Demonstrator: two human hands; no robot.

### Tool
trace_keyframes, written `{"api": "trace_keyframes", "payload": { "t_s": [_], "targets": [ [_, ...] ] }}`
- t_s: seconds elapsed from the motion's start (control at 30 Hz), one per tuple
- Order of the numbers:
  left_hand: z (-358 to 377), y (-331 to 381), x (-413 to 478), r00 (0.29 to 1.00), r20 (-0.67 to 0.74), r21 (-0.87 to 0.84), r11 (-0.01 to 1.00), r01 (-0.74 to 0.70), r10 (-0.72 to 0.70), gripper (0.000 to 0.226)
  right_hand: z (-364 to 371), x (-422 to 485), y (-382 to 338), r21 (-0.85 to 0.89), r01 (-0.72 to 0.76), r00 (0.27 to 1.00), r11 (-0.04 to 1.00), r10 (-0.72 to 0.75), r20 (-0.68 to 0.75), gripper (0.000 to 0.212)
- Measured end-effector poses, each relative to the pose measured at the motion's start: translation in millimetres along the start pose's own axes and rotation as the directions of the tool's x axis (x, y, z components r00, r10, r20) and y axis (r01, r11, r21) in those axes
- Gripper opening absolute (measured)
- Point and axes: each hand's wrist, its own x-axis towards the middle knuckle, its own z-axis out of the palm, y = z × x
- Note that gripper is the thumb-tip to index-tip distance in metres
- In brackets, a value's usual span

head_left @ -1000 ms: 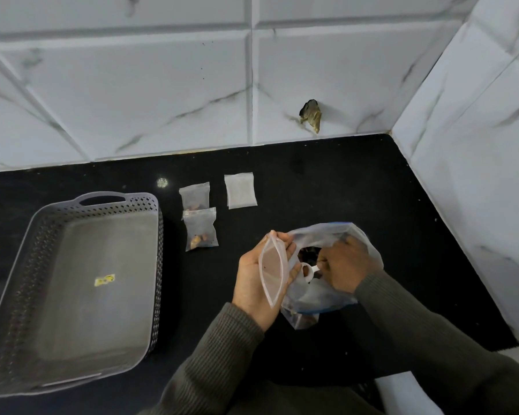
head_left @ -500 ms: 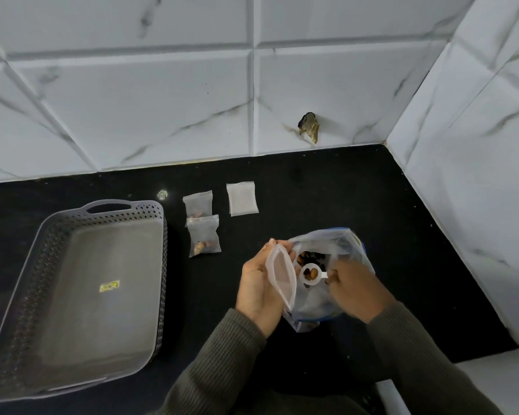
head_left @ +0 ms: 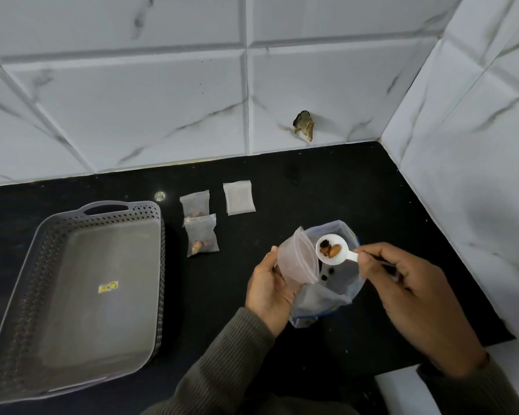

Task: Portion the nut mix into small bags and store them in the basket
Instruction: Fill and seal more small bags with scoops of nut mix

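My left hand [head_left: 268, 290] holds a small clear bag [head_left: 297, 259] with its mouth open toward the right. My right hand [head_left: 408, 295] pinches the handle of a white scoop [head_left: 333, 251] carrying a few nuts, level with the small bag's mouth. Below both stands the large open nut mix bag [head_left: 334, 287]. Two small bags with nuts [head_left: 200, 236] lie on the black counter, one partly over the other. A flat small bag [head_left: 238, 197] lies to their right. The grey perforated basket [head_left: 21, 295] sits at the left with nothing inside but a yellow sticker.
White marble-pattern tiled walls close in behind and on the right. The black counter [head_left: 327, 181] ends at a white edge at the lower right. A small brownish object [head_left: 304, 125] sticks to the back wall.
My right hand has lifted the scoop out of the large bag with nuts in it, up beside the small bag's mouth. The camera has tilted a little.
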Motion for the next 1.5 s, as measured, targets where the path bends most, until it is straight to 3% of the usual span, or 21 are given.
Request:
{"api": "trace_keyframes", "payload": {
  "t_s": [0.43,0.73,0.9,1.0,1.17,1.27,1.33,1.5],
  "targets": [
    [7,1,-5,0.999,-0.038,-0.027,0.999,-0.018,0.017,0.036,13,-1,-7,-0.056,0.151,0.979,0.987,-0.157,-0.13,0.017],
    [14,-1,-11,0.997,0.031,0.025,0.997,-0.075,0.074,0.044,26,10,7,-0.421,0.268,0.932,0.867,-0.343,-0.114,0.023],
    [15,0,-10,0.996,0.048,0.003,0.997,-0.079,0.078,0.046,30,17,6,-0.605,0.448,0.79,0.658,-0.608,-0.076,0.032],
    [15,1,-10,0.997,0.043,-0.044,0.997,-0.057,0.059,0.044,32,22,8,-0.593,0.559,0.696,0.58,-0.717,-0.045,0.042],
    [16,5,-10,0.997,0.077,-0.117,0.993,-0.005,0.014,0.042,41,26,18,-0.509,0.611,0.674,0.607,-0.735,-0.068,0.05],
    [16,7,-11,0.996,0.091,-0.135,0.991,0.016,-0.003,0.04,40,24,14,-0.514,0.62,0.675,0.592,-0.737,-0.035,0.076],
    [14,7,-10,0.994,0.107,-0.154,0.988,0.029,-0.012,0.04,35,18,5,-0.526,0.586,0.69,0.616,-0.72,-0.073,0.079],
    [3,12,-5,0.997,0.08,-0.229,0.973,0.025,-0.006,0.036,8,13,-7,-0.437,0.334,0.822,0.835,-0.485,-0.299,0.023]
  ]
}}
